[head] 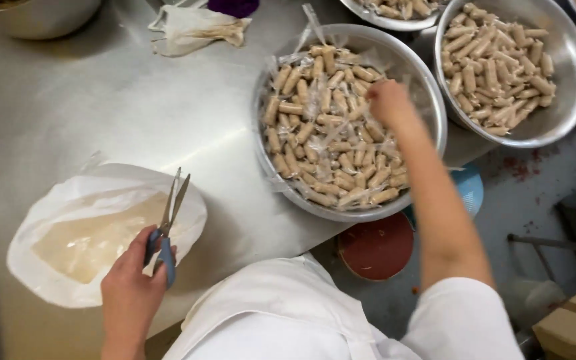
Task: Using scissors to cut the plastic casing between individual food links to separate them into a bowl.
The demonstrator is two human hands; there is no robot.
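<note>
- The left hand grips a pair of blue-handled scissors by the handles, blades nearly shut and pointing away from the body, raised just above the steel table.
- Just beyond and to the left of that hand lies a white plastic bag, mouth spread wide, with pale scraps inside; the scissor tips hang over its near rim.
- The right hand reaches forward and to the right, well apart from the left, into a large metal bowl of tan sausage-like rolls in clear wrappers. Its fingers curl down among the rolls; whether they have closed on one I cannot tell.
- The step in hand looks like fetching a wrapped roll for snipping: one hand picks, the other waits with the tool.
- The next move would seem to call for a firm pinch on a single roll or strip, lifted free of the tangled film, then brought across to the blades.
- Farther right of the reaching hand, a second bowl holds rolls that look unwrapped.
- Far beyond the left hand lies a crumpled white bag.
</note>
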